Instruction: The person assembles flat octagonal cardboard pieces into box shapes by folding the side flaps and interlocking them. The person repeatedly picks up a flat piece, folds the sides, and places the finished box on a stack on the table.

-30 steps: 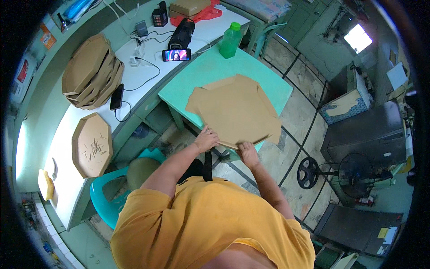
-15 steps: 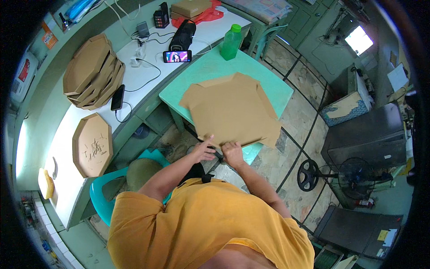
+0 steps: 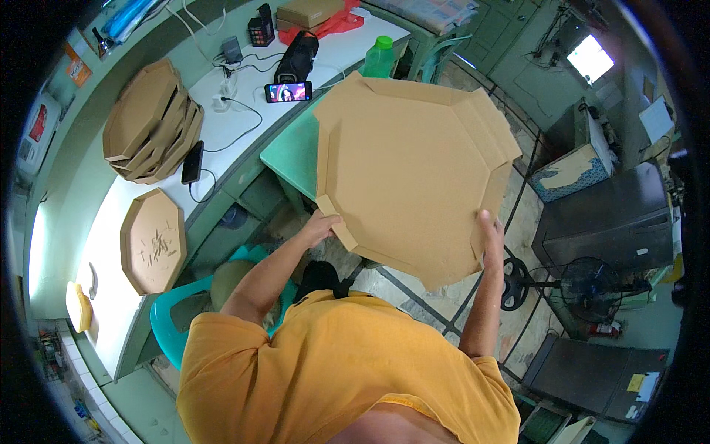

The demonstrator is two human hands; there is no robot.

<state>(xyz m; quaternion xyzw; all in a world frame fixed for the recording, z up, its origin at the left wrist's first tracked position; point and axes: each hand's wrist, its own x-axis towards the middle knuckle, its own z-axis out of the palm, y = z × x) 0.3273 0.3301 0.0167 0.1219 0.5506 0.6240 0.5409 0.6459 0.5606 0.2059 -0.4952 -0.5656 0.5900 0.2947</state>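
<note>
A large brown cardboard sheet (image 3: 403, 174), roughly eight-sided with some edge flaps bent up, is held tilted in front of me over the green table (image 3: 292, 157). My left hand (image 3: 320, 227) grips its lower left edge, beside a folded flap. At the lower right edge my right hand (image 3: 491, 235) clasps the sheet, thumb on the near face and the other fingers mostly hidden behind it. Most of the tabletop is covered from sight by the cardboard.
Stacked octagonal cardboard trays (image 3: 148, 118) stand on the white counter (image 3: 100, 296), near an octagonal tray (image 3: 153, 240) holding small scraps. A phone (image 3: 288, 92) showing a video and a green bottle (image 3: 379, 58) are beyond. A teal chair (image 3: 174, 311) is at left, a fan (image 3: 588, 285) at right.
The cardboard sheet has been lifted off the table and tilted up, moving right. My hands have gone from close together at its near edge to wide apart on its two sides.
</note>
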